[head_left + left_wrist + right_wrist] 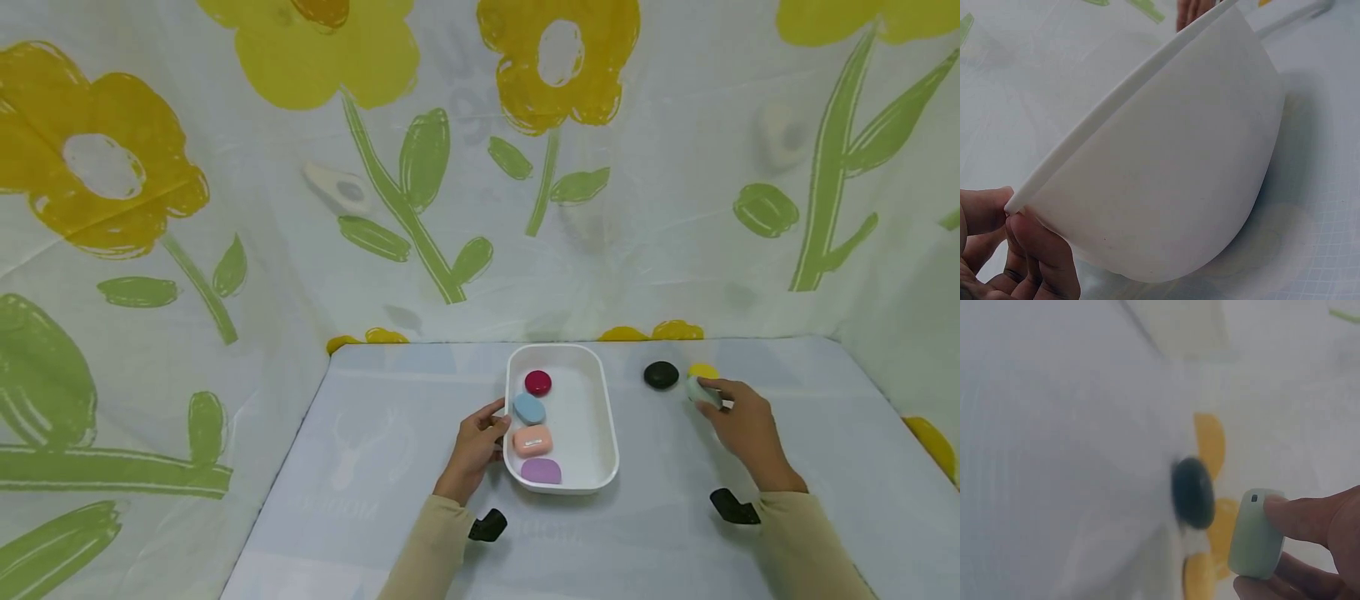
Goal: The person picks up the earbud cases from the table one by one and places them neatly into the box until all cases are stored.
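Note:
A white oval tray (603, 421) stands mid-table holding a crimson round case (537, 382), a blue case (528, 408), a pink case (532, 440) and a purple case (542, 471) in a row. My left hand (480, 437) grips the tray's left rim (1116, 119), thumb on top and fingers (1041, 256) beneath. My right hand (738, 417) pinches a pale green case (702, 392) (1257, 534) just right of a black case (661, 375) (1192, 492). A yellow case (703, 370) (1221, 528) lies behind the green one.
The table (375, 467) has a pale cloth, and flower-print fabric (225, 208) walls it in at the back and both sides. Black wrist-camera mounts (488, 526) show by each sleeve.

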Demonstrator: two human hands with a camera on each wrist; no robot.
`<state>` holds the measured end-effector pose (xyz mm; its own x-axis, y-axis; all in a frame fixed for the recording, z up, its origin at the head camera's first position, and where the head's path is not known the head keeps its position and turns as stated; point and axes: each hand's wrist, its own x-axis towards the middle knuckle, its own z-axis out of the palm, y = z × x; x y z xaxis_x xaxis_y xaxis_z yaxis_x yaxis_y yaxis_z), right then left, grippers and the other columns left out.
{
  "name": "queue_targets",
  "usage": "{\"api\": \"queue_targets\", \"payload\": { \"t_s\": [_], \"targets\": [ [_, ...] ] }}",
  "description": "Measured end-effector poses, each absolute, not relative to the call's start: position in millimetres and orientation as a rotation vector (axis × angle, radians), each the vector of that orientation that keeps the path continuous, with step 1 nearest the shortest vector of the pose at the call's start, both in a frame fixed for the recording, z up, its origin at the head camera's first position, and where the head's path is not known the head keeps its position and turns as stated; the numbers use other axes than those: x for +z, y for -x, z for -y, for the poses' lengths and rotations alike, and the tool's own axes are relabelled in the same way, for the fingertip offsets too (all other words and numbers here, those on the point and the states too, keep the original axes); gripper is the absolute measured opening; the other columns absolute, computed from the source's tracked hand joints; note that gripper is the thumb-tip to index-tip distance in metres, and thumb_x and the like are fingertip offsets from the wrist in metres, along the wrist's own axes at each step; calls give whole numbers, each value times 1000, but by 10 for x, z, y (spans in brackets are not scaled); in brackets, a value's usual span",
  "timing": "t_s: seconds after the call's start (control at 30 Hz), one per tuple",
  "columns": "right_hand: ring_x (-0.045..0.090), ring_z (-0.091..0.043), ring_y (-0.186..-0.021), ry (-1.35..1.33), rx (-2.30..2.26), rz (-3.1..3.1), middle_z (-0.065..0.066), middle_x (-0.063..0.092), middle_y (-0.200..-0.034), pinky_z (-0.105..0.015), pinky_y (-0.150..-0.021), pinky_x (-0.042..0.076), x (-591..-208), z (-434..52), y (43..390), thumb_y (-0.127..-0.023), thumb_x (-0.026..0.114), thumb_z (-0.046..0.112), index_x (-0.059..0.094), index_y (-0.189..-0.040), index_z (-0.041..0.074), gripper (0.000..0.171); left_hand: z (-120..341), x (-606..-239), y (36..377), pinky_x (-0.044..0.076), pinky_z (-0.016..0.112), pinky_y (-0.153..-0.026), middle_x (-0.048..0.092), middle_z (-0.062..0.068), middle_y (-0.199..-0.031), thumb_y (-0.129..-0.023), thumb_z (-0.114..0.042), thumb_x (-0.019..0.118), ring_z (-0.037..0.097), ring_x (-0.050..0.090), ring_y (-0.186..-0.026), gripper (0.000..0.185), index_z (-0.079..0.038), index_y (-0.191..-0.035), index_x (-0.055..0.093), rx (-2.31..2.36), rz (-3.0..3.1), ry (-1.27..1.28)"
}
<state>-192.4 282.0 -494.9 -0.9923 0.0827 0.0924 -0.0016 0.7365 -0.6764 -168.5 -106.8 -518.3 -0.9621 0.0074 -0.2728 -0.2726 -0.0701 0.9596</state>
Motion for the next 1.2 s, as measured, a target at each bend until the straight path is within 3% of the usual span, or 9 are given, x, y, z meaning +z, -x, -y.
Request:
{"api": "queue_targets", "payload": {
  "t_s": [0.33,0.6,0.87,1.2],
  "targets": [
    [57,-52,-124,-188,1204,2693,-34,58,-138,-60,-98,54,-4660,-2375,1929,-96,74,-3,63,-138,-9,44,1070,-5178,1685,53,24,-58,59,4,-103,-108,-15,62,13,59,-76,47,-5,-153,56,2137,-2005,305],
    [63,-44,-107,-328,1200,2670,-31,63,-129,-58,-91,57,-4499,-2027,2022,-95,76,-3,65,-137,-7,44,1077,-5202,1724,53,24,-59,59,5,-104,-108,-15,62,13,59,-77,45,-7,-153,57,2129,-2005,296],
    [60,-46,-120,-370,1208,2759,-29,60,-140,-58,-100,55,-4434,-1652,2147,-96,75,-1,63,-138,-6,44,1075,-5199,1740,53,23,-59,60,7,-106,-108,-16,63,15,59,-77,46,-7,-152,57,2120,-2005,307],
    [65,-43,-109,-432,1111,2867,-28,64,-135,-56,-95,58,-4484,-1338,2301,-97,76,3,64,-137,-5,43,1085,-5200,1708,52,23,-56,59,5,-104,-108,-15,62,13,57,-74,47,-5,-153,56,2141,-1987,283]
  ]
}}
